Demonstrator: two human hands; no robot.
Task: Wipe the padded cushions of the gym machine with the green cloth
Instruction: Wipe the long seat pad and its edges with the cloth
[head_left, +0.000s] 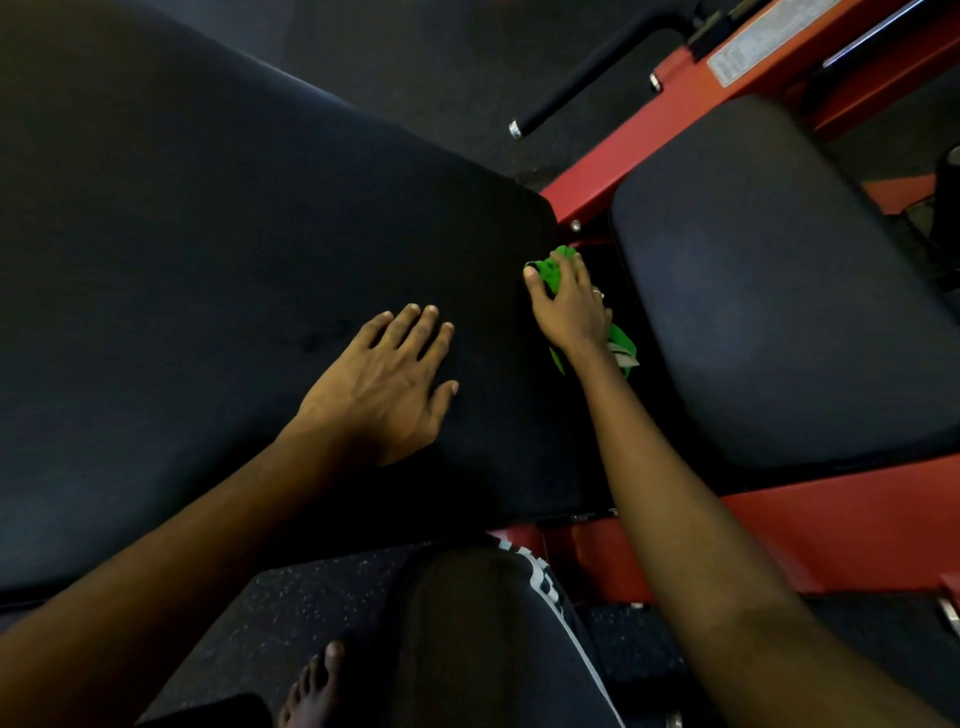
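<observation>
Right hand (569, 306) clutches the cloth (553, 273), bunched, at the right edge of the big pad (234, 249), near its far corner; left hand (387, 384) flat, fingers spread, empty, bracing on it; small pad (769, 291) probably still to do; progress unreadable, no wipe marks.

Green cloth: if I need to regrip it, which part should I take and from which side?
Take the bunched upper part of the green cloth, coming from above on the large cushion side. That wad lies against the cushion's edge, under the right hand, while the tail hangs into the dark gap beside the small cushion, where it is probably harder to reach. The left hand lies flat on the cushion.
</observation>
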